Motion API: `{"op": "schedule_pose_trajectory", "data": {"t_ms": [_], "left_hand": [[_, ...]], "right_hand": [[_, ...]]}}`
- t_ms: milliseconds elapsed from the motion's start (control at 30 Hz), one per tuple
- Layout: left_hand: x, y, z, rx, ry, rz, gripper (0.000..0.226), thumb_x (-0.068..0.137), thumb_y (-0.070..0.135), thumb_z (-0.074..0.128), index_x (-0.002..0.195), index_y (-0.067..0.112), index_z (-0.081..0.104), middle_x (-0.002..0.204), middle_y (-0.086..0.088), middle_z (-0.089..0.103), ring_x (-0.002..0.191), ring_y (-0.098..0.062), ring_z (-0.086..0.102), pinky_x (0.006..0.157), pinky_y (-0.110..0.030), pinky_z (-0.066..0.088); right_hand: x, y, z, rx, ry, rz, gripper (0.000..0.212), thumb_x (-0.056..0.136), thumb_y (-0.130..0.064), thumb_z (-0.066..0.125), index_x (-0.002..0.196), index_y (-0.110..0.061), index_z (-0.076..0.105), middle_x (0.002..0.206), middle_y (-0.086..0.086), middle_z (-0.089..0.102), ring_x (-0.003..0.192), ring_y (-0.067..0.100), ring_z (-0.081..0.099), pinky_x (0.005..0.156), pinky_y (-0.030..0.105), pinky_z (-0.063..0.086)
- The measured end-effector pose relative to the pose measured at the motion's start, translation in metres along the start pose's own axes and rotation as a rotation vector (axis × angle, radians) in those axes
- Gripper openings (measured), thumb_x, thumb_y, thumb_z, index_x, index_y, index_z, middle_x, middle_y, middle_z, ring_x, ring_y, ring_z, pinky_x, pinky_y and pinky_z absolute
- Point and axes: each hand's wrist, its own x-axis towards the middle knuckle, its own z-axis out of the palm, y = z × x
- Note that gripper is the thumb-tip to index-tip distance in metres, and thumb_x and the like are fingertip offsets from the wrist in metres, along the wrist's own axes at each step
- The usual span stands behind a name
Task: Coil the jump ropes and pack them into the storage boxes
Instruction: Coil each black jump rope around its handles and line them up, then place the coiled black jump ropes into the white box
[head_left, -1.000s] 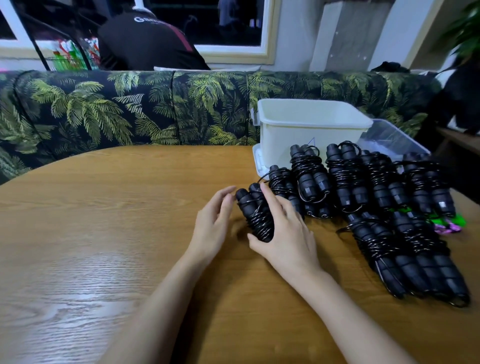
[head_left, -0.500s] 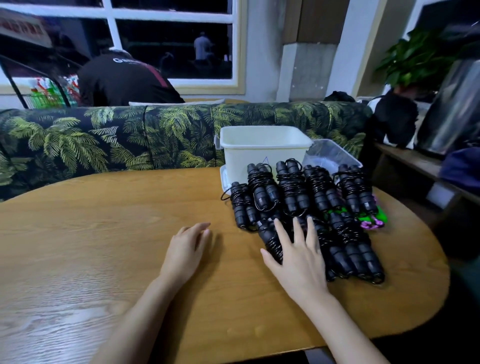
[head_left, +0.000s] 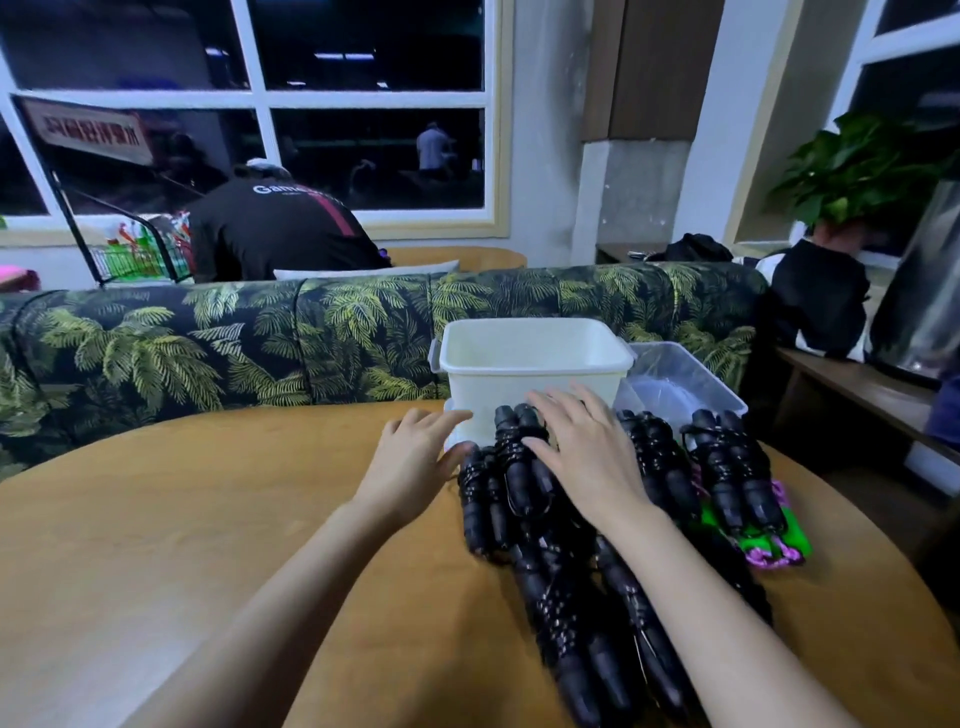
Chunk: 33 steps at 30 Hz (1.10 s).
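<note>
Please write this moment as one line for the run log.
left hand: open, beside coiled jump ropes | right hand: open, resting on them | white box: no rope seen inside

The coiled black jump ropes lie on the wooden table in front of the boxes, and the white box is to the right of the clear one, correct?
No: the head view shows the white box left of the clear box, not right. The coiled black jump ropes do lie on the wooden table in front of them.
</note>
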Motion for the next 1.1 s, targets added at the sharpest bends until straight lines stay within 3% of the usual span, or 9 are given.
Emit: {"op": "schedule_pose_trajectory", "data": {"t_ms": [267,367,467,567,700,800,900,1000,1100], "left_hand": [[0.118,-0.031,0.04,0.271,-0.049,0.187,0.075,0.088,0.043,0.067,0.151,0.017,0.036,0.155,-0.005,0.04,0.142,-0.027,0.037,0.12,-0.042,0.016],[0.133,-0.045,0.059,0.288,0.004,0.173,0.06,0.077,0.045,0.077,0.129,0.018,0.062,0.119,-0.002,0.07,0.113,-0.026,0.062,0.109,-0.041,0.034],[0.133,-0.049,0.066,0.301,0.127,0.15,0.036,0.062,0.048,0.087,0.083,0.022,0.073,0.066,0.006,0.07,0.067,-0.02,0.066,0.081,-0.033,0.04],[0.132,-0.049,0.063,0.293,0.255,0.201,0.034,0.057,0.043,0.091,0.075,0.021,0.072,0.06,0.006,0.067,0.059,-0.02,0.064,0.084,-0.035,0.034],[0.124,-0.043,0.027,0.339,0.474,0.24,0.023,0.071,0.036,0.085,0.076,0.019,0.071,0.065,0.005,0.067,0.066,-0.022,0.063,0.092,-0.042,0.04],[0.096,-0.043,-0.012,0.381,0.631,0.268,0.019,0.083,0.033,0.075,0.075,0.018,0.069,0.065,0.006,0.064,0.069,-0.022,0.061,0.093,-0.044,0.043],[0.044,-0.048,-0.05,0.415,0.702,0.241,0.018,0.088,0.032,0.074,0.077,0.018,0.069,0.068,0.005,0.064,0.072,-0.022,0.063,0.094,-0.047,0.045],[-0.017,-0.055,-0.08,0.445,0.725,0.194,0.019,0.09,0.03,0.073,0.076,0.018,0.069,0.068,0.005,0.063,0.071,-0.021,0.064,0.094,-0.048,0.045],[-0.082,-0.065,-0.095,0.5,0.701,0.148,0.016,0.089,0.025,0.073,0.075,0.018,0.07,0.067,0.004,0.064,0.07,-0.022,0.065,0.094,-0.05,0.043]], "right_hand": [[0.102,0.044,0.037,-0.204,-0.133,-0.004,0.062,0.095,-0.036,0.06,0.151,-0.029,0.035,0.153,-0.002,0.043,0.144,0.025,0.032,0.119,0.042,0.017],[0.116,0.046,0.046,-0.217,-0.149,0.081,0.04,0.094,-0.041,0.057,0.132,-0.027,0.054,0.131,-0.004,0.061,0.124,0.023,0.05,0.113,0.038,0.022],[0.118,0.046,0.053,-0.212,-0.08,0.119,0.025,0.091,-0.045,0.06,0.102,-0.022,0.064,0.105,-0.002,0.069,0.103,0.023,0.059,0.093,0.034,0.034],[0.118,0.046,0.056,-0.195,0.02,0.13,0.025,0.083,-0.045,0.071,0.084,-0.02,0.066,0.085,-0.002,0.071,0.084,0.024,0.064,0.085,0.033,0.039],[0.117,0.031,0.038,-0.21,0.209,0.051,0.038,0.051,-0.032,0.095,0.059,-0.019,0.06,0.053,-0.004,0.059,0.049,0.022,0.057,0.075,0.035,0.054],[0.106,0.005,0.022,-0.165,0.389,-0.032,0.027,0.056,-0.007,0.086,0.065,-0.017,0.062,0.057,-0.003,0.06,0.051,0.022,0.057,0.089,0.042,0.054],[0.084,-0.034,0.015,-0.057,0.527,-0.141,0.016,0.066,0.0,0.07,0.069,-0.015,0.064,0.06,-0.003,0.061,0.052,0.02,0.057,0.095,0.044,0.051],[0.054,-0.079,0.018,0.013,0.549,-0.216,0.019,0.069,0.005,0.066,0.069,-0.014,0.064,0.058,-0.002,0.058,0.05,0.018,0.053,0.096,0.044,0.052],[0.022,-0.124,0.027,0.082,0.531,-0.262,0.027,0.077,0.005,0.044,0.067,-0.014,0.06,0.057,-0.002,0.054,0.049,0.018,0.049,0.094,0.042,0.053]]}}
